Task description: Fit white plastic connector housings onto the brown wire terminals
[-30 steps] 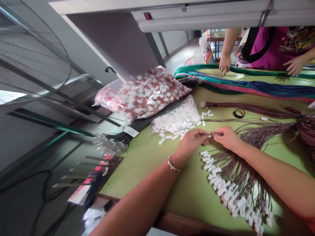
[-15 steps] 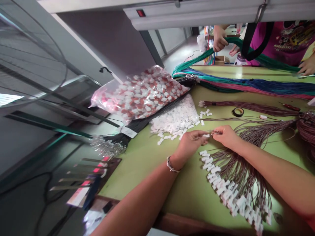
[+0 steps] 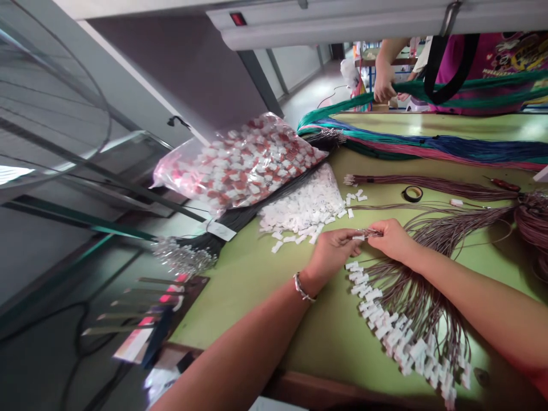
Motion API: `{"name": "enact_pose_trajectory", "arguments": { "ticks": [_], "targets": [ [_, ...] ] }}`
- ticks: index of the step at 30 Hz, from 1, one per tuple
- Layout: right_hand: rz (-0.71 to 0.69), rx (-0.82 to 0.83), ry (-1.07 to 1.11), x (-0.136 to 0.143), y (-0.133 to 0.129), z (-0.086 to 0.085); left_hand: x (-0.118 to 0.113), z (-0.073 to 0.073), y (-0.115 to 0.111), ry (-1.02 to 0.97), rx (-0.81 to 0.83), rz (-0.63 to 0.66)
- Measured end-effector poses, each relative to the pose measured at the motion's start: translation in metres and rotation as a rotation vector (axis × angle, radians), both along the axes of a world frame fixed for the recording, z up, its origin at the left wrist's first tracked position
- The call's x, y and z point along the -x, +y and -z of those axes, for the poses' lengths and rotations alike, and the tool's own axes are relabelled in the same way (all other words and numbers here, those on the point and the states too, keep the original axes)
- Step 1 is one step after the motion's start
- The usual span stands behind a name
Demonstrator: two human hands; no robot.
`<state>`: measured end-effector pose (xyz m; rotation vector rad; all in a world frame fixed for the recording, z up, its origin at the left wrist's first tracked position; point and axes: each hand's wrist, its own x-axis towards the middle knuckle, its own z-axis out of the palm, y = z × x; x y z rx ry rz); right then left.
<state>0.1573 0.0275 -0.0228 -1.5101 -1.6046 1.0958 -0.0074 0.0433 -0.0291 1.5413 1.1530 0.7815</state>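
Observation:
Between the fingertips of my left hand (image 3: 336, 251) is a small white plastic connector (image 3: 358, 237). My right hand (image 3: 391, 240), its fingers closed, grips several brown wires whose metal-tipped ends (image 3: 371, 232) point left and meet the connector. Whether a tip sits inside the connector I cannot tell. Below my hands, brown wires (image 3: 422, 285) fan out over the green table, each ending in a white connector (image 3: 391, 331). Left of the fan and behind my left hand lies a pile of loose white connectors (image 3: 302, 205), partly in clear plastic.
A big clear bag (image 3: 244, 162) of white and orange parts leans at the back left. Black tape (image 3: 412, 194), a red-handled tool (image 3: 504, 184) and a brown wire bundle (image 3: 428, 185) lie behind. Across the table, a person's hand (image 3: 385, 83) holds green wires (image 3: 346, 105).
My left hand's connector has come closer to the wire tips in my right hand. Across the table, the person's green wires have been raised at the right. The view has shifted slightly.

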Motion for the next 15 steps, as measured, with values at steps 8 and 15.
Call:
{"name": "enact_pose_trajectory", "arguments": {
  "ticks": [8, 15],
  "targets": [
    [0.055, -0.01, 0.057, 0.0009, -0.0022, -0.004, -0.002, 0.0017, 0.0023, -0.157, 0.036, -0.078],
    [0.072, 0.012, 0.1, 0.0021, -0.0015, -0.0068, 0.0011, 0.0003, 0.0029, -0.167, 0.005, -0.093]
  ]
}}
